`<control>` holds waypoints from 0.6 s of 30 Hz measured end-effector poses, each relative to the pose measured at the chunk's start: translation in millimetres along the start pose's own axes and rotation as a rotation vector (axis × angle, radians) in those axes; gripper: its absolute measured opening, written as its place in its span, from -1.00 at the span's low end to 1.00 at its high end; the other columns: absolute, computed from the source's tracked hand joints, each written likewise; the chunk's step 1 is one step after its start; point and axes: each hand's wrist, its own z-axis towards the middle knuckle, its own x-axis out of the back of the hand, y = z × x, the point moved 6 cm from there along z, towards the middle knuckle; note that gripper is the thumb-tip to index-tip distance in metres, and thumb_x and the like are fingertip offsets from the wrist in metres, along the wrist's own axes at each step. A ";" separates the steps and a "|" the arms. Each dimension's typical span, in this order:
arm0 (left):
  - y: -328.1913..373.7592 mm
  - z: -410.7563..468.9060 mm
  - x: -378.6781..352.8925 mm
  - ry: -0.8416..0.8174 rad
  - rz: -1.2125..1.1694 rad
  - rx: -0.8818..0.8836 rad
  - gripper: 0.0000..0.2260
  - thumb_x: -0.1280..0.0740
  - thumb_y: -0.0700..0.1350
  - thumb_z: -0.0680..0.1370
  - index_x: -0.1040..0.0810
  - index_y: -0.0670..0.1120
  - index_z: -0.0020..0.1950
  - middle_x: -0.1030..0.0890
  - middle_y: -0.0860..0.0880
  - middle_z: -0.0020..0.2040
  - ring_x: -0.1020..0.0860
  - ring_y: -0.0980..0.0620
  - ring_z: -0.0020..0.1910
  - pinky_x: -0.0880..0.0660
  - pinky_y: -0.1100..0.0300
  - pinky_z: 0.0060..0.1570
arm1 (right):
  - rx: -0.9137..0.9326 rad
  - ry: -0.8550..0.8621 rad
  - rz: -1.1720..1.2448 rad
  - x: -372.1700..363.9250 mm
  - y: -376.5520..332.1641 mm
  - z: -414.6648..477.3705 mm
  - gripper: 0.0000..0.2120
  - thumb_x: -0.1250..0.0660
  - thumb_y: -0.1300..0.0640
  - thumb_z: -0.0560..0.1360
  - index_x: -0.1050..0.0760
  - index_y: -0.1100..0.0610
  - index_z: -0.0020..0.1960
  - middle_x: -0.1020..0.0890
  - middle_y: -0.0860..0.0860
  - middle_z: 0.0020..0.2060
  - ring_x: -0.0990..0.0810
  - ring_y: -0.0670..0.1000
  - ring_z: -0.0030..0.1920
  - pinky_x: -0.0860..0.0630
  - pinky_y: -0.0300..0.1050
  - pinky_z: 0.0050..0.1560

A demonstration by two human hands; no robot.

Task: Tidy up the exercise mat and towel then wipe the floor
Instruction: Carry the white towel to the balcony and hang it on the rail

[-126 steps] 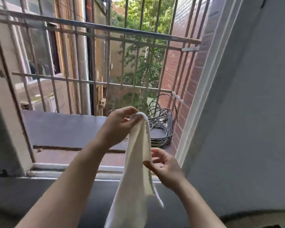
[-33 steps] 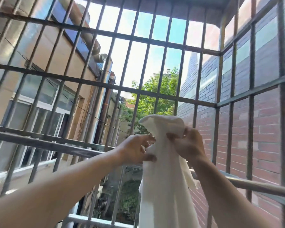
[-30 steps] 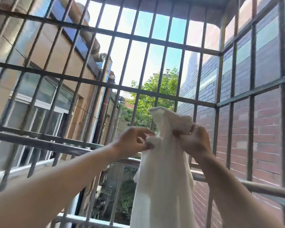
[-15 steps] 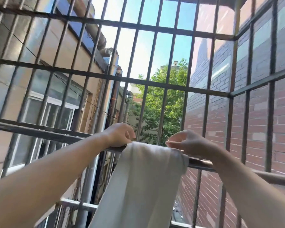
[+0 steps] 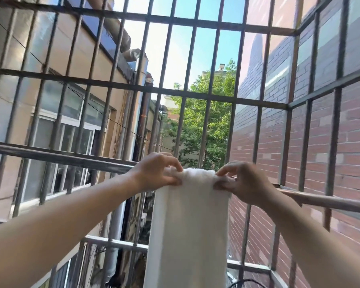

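Both outstretched, left hand (image 5: 154, 173) and right hand (image 5: 243, 181) atop draped towel (image 5: 189, 225)

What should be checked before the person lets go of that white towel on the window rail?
1. Towel lies over the rail: ok, its top fold sits on it.
2. Grip: ok, the left hand pinches the fold's left end and the right hand pinches its right end.
3. Near side hangs flat: ok, no bunching shows.
4. Enough cloth hangs behind the rail to balance it: cannot tell, that side is hidden.
5. Lower end clear of the black cable: cannot tell, the end is out of frame.
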 end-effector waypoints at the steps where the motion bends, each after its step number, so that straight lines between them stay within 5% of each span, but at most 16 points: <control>1: -0.3 1.4 0.8 0.016 -0.030 0.004 -0.80 -0.51 -0.03 0.36 -0.61 0.05 -0.05 -0.57 0.15 -0.11 -0.49 0.27 -0.17 -0.31 0.48 -0.19 | 0.002 0.015 0.014 1.8 -0.1 0.9 -0.75 -0.51 -0.01 0.31 -0.65 0.03 -0.04 -0.68 -0.03 -0.10 -0.61 -0.03 -0.10 -0.53 -0.13 -0.06; 7: -8.6 23.0 19.5 0.185 -0.200 0.082 -0.80 -0.49 -0.05 0.38 -0.58 0.19 -0.09 -0.63 0.06 -0.11 -0.59 0.04 -0.07 -0.53 0.09 -0.06 | 0.022 0.116 0.071 23.3 6.4 25.4 -0.81 -0.52 0.12 0.33 -0.66 0.09 -0.07 -0.63 -0.09 -0.24 -0.50 -0.27 -0.31 -0.36 -0.52 -0.35; 10: -18.8 35.1 25.3 0.200 -0.202 0.168 -0.77 -0.49 -0.03 0.38 -0.59 0.12 0.01 -0.62 0.04 -0.04 -0.58 0.02 -0.03 -0.53 0.05 0.00 | -0.064 0.173 0.164 29.1 19.8 45.0 -0.74 -0.52 0.08 0.33 -0.64 0.10 0.00 -0.66 -0.04 -0.15 -0.61 -0.09 -0.18 -0.42 -0.41 -0.27; 14: -21.8 28.4 12.3 0.080 -0.185 0.250 -0.67 -0.46 0.03 0.40 -0.54 0.06 0.14 -0.58 0.05 0.12 -0.56 0.07 0.03 -0.51 0.08 0.10 | -0.223 0.020 0.239 4.9 35.2 40.6 -0.65 -0.51 0.04 0.32 -0.59 0.15 0.05 -0.64 -0.02 -0.05 -0.58 -0.06 -0.06 -0.51 -0.18 0.07; 18: 2.3 16.2 -9.1 -0.035 -0.044 0.138 -0.77 -0.36 0.13 0.47 -0.57 0.09 0.08 -0.57 0.06 0.14 -0.51 0.09 0.10 -0.45 0.07 0.16 | -0.163 0.000 0.213 6.4 33.7 20.8 -0.86 -0.51 -0.01 0.31 -0.59 -0.03 -0.18 -0.67 -0.08 -0.19 -0.61 -0.15 -0.21 -0.56 -0.23 -0.14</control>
